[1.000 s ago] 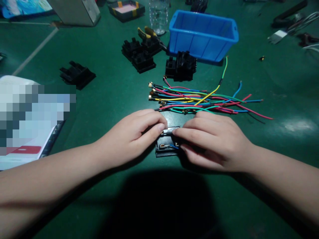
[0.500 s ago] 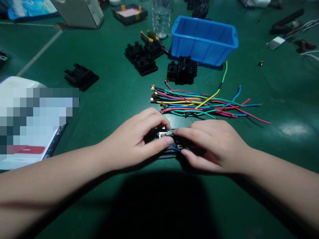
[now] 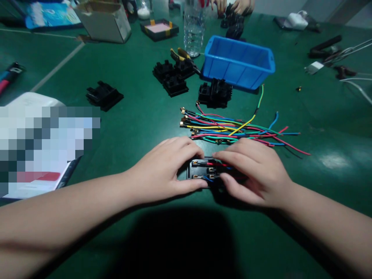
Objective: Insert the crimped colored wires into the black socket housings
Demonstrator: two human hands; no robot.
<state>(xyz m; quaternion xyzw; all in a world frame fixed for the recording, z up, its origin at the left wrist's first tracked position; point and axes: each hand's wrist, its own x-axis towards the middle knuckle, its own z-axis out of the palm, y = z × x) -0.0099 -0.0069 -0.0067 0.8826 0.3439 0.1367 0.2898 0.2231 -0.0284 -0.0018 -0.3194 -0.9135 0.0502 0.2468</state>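
Note:
Between my hands lies a black plastic housing (image 3: 202,170) with metal terminals set in it and red and blue wires running to the right. My left hand (image 3: 167,166) grips its left side, the thumb along the near edge and the fingers at the far edge. My right hand (image 3: 257,170) is closed around the right side, fingertips at the far edge and thumb at the near one. What lies under the right palm is hidden. Just beyond my hands is a bundle of coloured wires (image 3: 232,126) with brass-coloured terminals on their left ends.
Several black plastic housings (image 3: 174,85) sit farther back, near yellow-handled pliers (image 3: 180,54). A blue bin (image 3: 238,64) and a clear bottle (image 3: 193,31) stand behind the wires. At left is a partly blurred white object (image 3: 35,99). Another person's hands (image 3: 232,7) show at the far edge.
The view has tilted up a little. My left thumb and fingers have spread to the housing's edges, uncovering its terminals; the pale piece seen between my fingertips no longer shows.

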